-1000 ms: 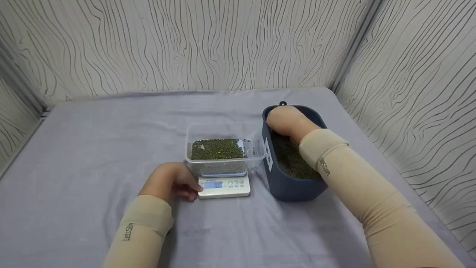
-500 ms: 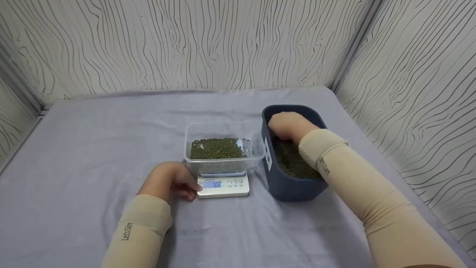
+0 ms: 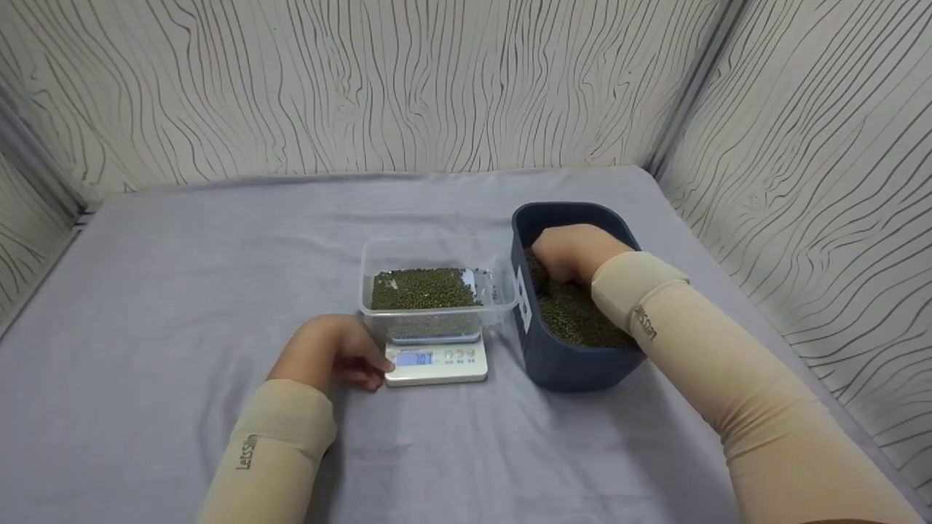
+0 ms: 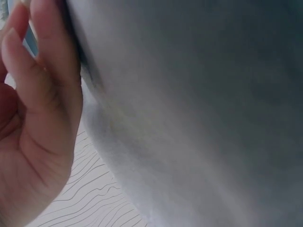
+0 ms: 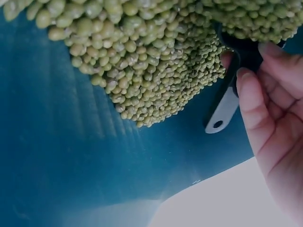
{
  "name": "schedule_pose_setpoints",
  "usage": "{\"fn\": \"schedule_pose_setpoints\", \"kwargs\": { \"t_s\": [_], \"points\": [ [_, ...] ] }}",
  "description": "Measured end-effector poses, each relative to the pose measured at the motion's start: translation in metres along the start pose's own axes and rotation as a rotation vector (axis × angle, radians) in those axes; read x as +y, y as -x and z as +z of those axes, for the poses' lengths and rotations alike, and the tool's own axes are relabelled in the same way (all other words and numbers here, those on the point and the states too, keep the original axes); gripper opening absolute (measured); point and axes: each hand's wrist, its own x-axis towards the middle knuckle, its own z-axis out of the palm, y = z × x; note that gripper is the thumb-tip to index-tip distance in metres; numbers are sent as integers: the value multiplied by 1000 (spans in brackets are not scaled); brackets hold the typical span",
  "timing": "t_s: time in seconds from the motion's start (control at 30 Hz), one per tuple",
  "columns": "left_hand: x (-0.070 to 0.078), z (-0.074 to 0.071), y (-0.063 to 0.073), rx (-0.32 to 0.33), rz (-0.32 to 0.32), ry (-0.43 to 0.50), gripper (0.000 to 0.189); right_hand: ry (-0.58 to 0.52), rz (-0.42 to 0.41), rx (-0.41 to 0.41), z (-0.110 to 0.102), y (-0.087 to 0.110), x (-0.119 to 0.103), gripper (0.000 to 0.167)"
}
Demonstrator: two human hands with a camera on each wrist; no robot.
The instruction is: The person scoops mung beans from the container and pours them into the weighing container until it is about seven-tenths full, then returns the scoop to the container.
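Note:
In the head view my left hand (image 3: 342, 349) rests beside the digital kitchen scale (image 3: 437, 372), a fingertip touching its left front corner. The left wrist view shows loosely bent fingers (image 4: 49, 42). A clear plastic container (image 3: 437, 314) sits on the scale, with mung beans (image 3: 422, 290) spread over most of its floor. My right hand (image 3: 575, 249) reaches into the deep blue bin (image 3: 582, 371), its fingers hidden there in the head view. In the right wrist view it pinches a measuring spoon (image 5: 225, 108) with a dark bowl and greyish handle; mung beans are heaped at the bowl.
More mung beans (image 5: 142, 71) fill the lower part of the bin. The bin stands close to the container's right side. A pale lilac cloth (image 3: 218, 255) covers the table. Wood-patterned panels (image 3: 408, 87) rise at the back and sides.
My right hand has drawn slightly back toward the near side within the bin, and the spoon's ring end no longer shows above the far rim. The left hand has stayed at the scale.

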Motion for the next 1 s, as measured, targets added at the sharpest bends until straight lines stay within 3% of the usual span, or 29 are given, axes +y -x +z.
{"fn": "schedule_pose_setpoints", "kwargs": {
  "t_s": [0.23,0.4,0.67,0.87,1.0],
  "points": [
    [-1,0,-4,2,16,-13,16,-128,88,-131,0,10,7,24],
    [-1,-1,-2,-3,15,-8,15,-254,134,-167,1,15,14,17],
    [-1,-1,-6,-6,7,-10,17,-415,143,-226,3,17,22,3],
    [-1,-1,-4,-11,3,0,16,-474,155,-281,-1,22,28,3],
    [-1,-1,-3,-1,3,13,15,-474,137,-272,-5,27,31,9]
  ]
}}
